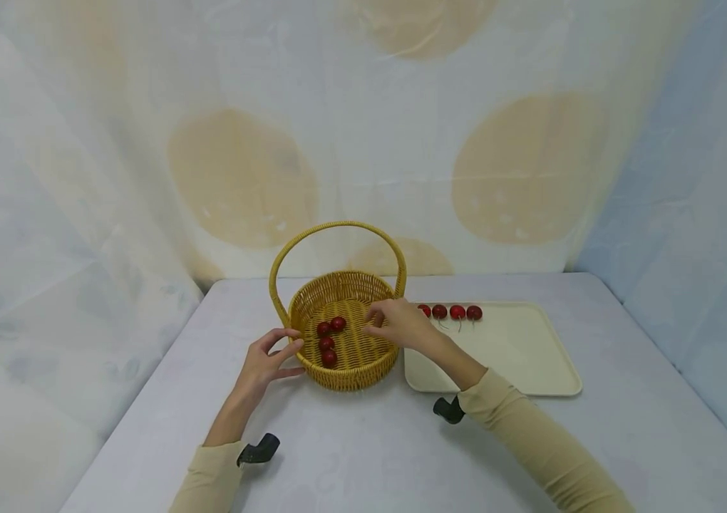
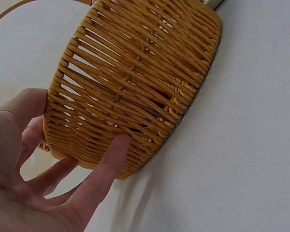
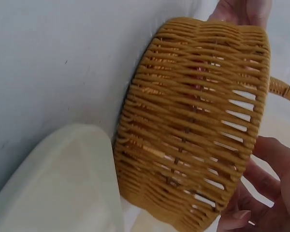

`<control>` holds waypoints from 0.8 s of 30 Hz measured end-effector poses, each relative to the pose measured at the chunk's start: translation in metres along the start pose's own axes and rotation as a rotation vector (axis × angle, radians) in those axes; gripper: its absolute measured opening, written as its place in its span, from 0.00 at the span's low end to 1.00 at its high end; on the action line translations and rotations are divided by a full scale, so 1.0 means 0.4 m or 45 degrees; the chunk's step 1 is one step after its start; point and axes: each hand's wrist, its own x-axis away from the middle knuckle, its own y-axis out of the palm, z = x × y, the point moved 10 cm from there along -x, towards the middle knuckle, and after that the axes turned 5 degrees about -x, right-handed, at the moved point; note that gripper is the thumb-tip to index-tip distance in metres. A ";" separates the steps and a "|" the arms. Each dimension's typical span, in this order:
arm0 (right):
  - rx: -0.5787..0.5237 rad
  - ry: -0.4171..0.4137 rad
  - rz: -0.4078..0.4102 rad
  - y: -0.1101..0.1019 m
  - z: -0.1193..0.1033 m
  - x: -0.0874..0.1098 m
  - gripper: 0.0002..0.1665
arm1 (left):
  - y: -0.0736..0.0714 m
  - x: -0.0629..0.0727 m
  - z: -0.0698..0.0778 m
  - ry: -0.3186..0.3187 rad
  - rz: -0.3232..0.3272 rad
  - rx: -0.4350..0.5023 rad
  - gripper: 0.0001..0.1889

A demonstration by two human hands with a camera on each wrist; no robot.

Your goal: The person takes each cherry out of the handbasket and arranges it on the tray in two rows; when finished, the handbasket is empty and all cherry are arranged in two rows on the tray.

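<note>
A yellow wicker basket (image 1: 347, 377) with a tall looped handle stands at the centre of the table. Several dark red cherries (image 1: 326, 343) lie on its bottom, towards the left. At the left rim my left hand (image 1: 265, 362) holds the basket, with one finger along the outer wall in the left wrist view. My right hand (image 1: 404, 324) reaches over the right rim, its curved fingertips parted above the basket's inside. Between them no cherry shows. In the right wrist view the basket's wall hides part of that hand.
Right of the basket is a cream tray (image 1: 517, 349), right against it in the head view. More cherries (image 1: 457, 313) with stems sit in a row along its far left edge. Patterned cloth (image 1: 389, 164) hangs behind the table.
</note>
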 end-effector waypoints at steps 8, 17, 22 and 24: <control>-0.032 -0.023 -0.038 0.049 -0.022 -0.025 0.15 | 0.001 0.001 0.001 0.009 -0.011 0.005 0.27; -0.065 0.027 -0.097 0.111 -0.008 -0.050 0.16 | 0.000 -0.001 -0.002 0.003 -0.006 0.017 0.27; -0.027 0.039 -0.095 0.125 0.002 -0.064 0.15 | 0.000 0.000 -0.001 -0.001 -0.002 0.019 0.26; -0.025 0.044 -0.094 0.125 0.005 -0.071 0.15 | 0.001 0.001 0.002 0.001 -0.005 0.018 0.26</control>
